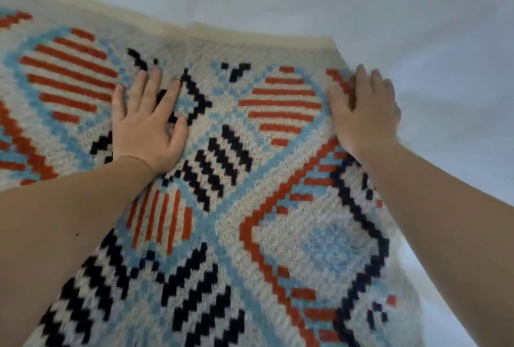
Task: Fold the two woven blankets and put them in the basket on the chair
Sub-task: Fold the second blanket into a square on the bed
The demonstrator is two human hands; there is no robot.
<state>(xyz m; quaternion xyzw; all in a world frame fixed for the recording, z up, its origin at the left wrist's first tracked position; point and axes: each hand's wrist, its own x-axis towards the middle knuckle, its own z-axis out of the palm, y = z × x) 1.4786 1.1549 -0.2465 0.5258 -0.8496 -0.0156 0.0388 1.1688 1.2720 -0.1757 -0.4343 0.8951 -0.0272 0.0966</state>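
Observation:
A woven blanket (pixel 233 207) with a cream ground and red, light blue and black geometric patterns lies spread flat on a white surface. My left hand (pixel 147 124) presses flat on it left of centre, fingers straight and spread. At the blanket's right edge my right hand (pixel 364 113) lies with fingers straight, its little-finger side on the white sheet. The blanket's cream border (pixel 250 35) runs along the far side. No second blanket, basket or chair is in view.
A white sheet (pixel 417 27) covers the surface beyond and to the right of the blanket. It shows soft wrinkles near the blanket's right edge.

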